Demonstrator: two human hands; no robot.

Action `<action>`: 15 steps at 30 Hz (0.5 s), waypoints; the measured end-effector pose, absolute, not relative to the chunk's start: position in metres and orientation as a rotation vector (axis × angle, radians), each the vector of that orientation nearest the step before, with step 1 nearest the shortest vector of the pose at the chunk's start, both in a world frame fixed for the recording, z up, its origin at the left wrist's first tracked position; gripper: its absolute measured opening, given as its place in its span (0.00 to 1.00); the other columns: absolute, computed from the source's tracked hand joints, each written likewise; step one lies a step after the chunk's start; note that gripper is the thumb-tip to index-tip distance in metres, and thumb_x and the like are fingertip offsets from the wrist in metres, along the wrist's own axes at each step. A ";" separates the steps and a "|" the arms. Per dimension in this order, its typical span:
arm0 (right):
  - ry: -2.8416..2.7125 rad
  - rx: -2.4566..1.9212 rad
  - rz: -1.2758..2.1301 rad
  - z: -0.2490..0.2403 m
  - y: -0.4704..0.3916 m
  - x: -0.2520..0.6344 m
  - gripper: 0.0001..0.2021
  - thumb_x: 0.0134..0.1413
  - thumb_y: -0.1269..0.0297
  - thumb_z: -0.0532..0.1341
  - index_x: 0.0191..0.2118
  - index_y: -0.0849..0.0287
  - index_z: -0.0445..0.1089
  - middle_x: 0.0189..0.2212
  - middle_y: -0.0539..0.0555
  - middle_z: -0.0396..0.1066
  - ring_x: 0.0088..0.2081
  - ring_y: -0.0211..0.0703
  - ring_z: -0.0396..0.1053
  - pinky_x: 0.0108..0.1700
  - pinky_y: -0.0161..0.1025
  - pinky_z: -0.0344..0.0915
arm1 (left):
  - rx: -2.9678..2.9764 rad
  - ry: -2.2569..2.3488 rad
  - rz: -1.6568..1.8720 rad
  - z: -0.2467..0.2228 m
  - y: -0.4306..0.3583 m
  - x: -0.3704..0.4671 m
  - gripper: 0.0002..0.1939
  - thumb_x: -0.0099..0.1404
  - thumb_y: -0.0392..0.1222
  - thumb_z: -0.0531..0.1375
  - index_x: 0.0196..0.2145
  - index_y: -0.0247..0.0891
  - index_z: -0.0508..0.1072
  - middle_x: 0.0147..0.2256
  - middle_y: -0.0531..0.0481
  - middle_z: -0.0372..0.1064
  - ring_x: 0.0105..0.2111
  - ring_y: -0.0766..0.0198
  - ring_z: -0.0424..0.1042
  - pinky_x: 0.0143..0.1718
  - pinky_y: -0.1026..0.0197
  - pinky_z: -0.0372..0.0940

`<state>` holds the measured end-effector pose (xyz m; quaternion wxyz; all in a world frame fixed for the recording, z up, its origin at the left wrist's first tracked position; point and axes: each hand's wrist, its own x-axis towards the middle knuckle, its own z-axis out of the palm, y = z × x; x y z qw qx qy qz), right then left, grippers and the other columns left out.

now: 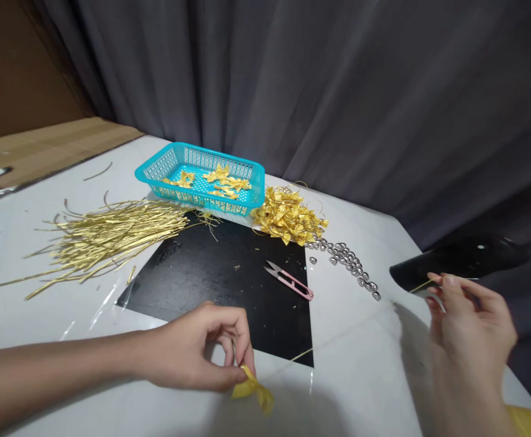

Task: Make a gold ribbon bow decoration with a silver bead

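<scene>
Left hand [196, 353] pinching yellow bow [250, 386], right hand [470, 325] pinching gold thread [422, 285], pink snips [284, 277] on black mat [206, 273]

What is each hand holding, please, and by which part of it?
The left hand pinches a bow by its upper edge. The right hand pinches a cord, apparently near one end.

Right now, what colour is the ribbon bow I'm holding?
The ribbon bow is yellow, in head view.
</scene>
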<state>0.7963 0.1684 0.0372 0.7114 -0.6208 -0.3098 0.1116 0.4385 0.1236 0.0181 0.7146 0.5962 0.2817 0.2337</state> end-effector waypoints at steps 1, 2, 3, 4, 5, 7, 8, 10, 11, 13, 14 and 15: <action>-0.709 -1.383 0.224 0.037 0.169 0.798 0.13 0.35 0.64 0.70 0.31 0.57 0.70 0.31 0.53 0.74 0.26 0.37 0.66 0.29 0.35 0.61 | 1.295 0.621 0.514 0.018 0.123 0.439 0.12 0.55 0.31 0.63 0.27 0.38 0.61 0.32 0.46 0.77 0.31 0.67 0.73 0.33 0.66 0.65; -0.737 -1.388 0.192 0.036 0.169 0.798 0.12 0.36 0.63 0.70 0.31 0.57 0.70 0.31 0.53 0.73 0.26 0.37 0.66 0.29 0.36 0.60 | 1.269 0.621 0.506 0.019 0.123 0.439 0.12 0.55 0.31 0.64 0.26 0.37 0.61 0.32 0.47 0.76 0.31 0.68 0.72 0.33 0.66 0.64; -0.775 -1.393 0.156 0.036 0.169 0.797 0.12 0.38 0.62 0.69 0.31 0.57 0.69 0.30 0.52 0.72 0.26 0.38 0.65 0.30 0.37 0.60 | 1.244 0.630 0.498 0.020 0.123 0.439 0.13 0.54 0.30 0.64 0.26 0.37 0.61 0.31 0.48 0.76 0.30 0.69 0.71 0.33 0.67 0.63; -0.823 -1.400 0.122 0.036 0.169 0.794 0.12 0.40 0.61 0.69 0.32 0.57 0.69 0.30 0.52 0.72 0.26 0.39 0.65 0.31 0.38 0.60 | 1.215 0.645 0.489 0.020 0.123 0.440 0.13 0.53 0.30 0.65 0.27 0.37 0.61 0.31 0.50 0.75 0.29 0.70 0.70 0.32 0.68 0.63; -0.886 -1.412 0.105 0.035 0.168 0.790 0.11 0.42 0.61 0.68 0.32 0.57 0.69 0.30 0.52 0.72 0.27 0.40 0.66 0.32 0.38 0.60 | 1.182 0.666 0.482 0.020 0.123 0.440 0.13 0.53 0.30 0.65 0.27 0.37 0.62 0.31 0.51 0.75 0.29 0.71 0.69 0.32 0.69 0.62; -1.056 -1.457 0.146 0.034 0.165 0.774 0.10 0.45 0.60 0.67 0.33 0.58 0.70 0.30 0.53 0.72 0.29 0.42 0.67 0.33 0.39 0.61 | 1.100 0.710 0.481 0.019 0.123 0.442 0.13 0.53 0.32 0.67 0.28 0.36 0.64 0.31 0.52 0.74 0.27 0.74 0.67 0.30 0.70 0.61; -1.167 -1.493 0.217 0.033 0.163 0.763 0.09 0.46 0.60 0.67 0.32 0.58 0.71 0.29 0.53 0.73 0.29 0.44 0.68 0.33 0.39 0.62 | 1.050 0.724 0.488 0.017 0.124 0.442 0.13 0.53 0.34 0.68 0.29 0.35 0.65 0.31 0.52 0.74 0.26 0.74 0.67 0.29 0.71 0.60; -1.397 -1.551 0.377 0.028 0.157 0.741 0.07 0.46 0.60 0.68 0.28 0.58 0.73 0.26 0.52 0.73 0.29 0.46 0.68 0.32 0.39 0.62 | 0.951 0.724 0.518 0.014 0.125 0.443 0.15 0.52 0.39 0.70 0.29 0.34 0.66 0.30 0.51 0.73 0.24 0.75 0.66 0.26 0.72 0.59; -1.524 -1.567 0.444 0.025 0.154 0.730 0.06 0.47 0.61 0.67 0.27 0.57 0.74 0.27 0.51 0.73 0.29 0.46 0.68 0.32 0.39 0.62 | 0.915 0.723 0.541 0.012 0.125 0.444 0.17 0.51 0.40 0.71 0.30 0.34 0.66 0.29 0.51 0.73 0.24 0.75 0.66 0.26 0.72 0.59; -1.937 -1.533 0.561 0.021 0.148 0.711 0.07 0.58 0.62 0.60 0.31 0.56 0.73 0.29 0.51 0.73 0.31 0.45 0.69 0.35 0.39 0.63 | 0.893 0.740 0.593 0.010 0.126 0.444 0.18 0.51 0.41 0.71 0.30 0.34 0.66 0.28 0.52 0.71 0.24 0.75 0.66 0.27 0.71 0.60; -2.034 -1.479 0.577 0.020 0.145 0.703 0.07 0.60 0.63 0.59 0.34 0.56 0.73 0.32 0.52 0.73 0.33 0.46 0.69 0.36 0.40 0.64 | 0.913 0.760 0.621 0.010 0.126 0.444 0.17 0.52 0.41 0.71 0.30 0.34 0.66 0.27 0.53 0.70 0.24 0.74 0.66 0.27 0.71 0.60; -2.082 -1.433 0.561 0.020 0.141 0.696 0.06 0.61 0.64 0.58 0.37 0.56 0.72 0.34 0.53 0.72 0.35 0.46 0.70 0.37 0.40 0.64 | 0.956 0.790 0.647 0.011 0.125 0.444 0.16 0.53 0.40 0.70 0.30 0.34 0.65 0.26 0.54 0.69 0.24 0.74 0.65 0.27 0.71 0.60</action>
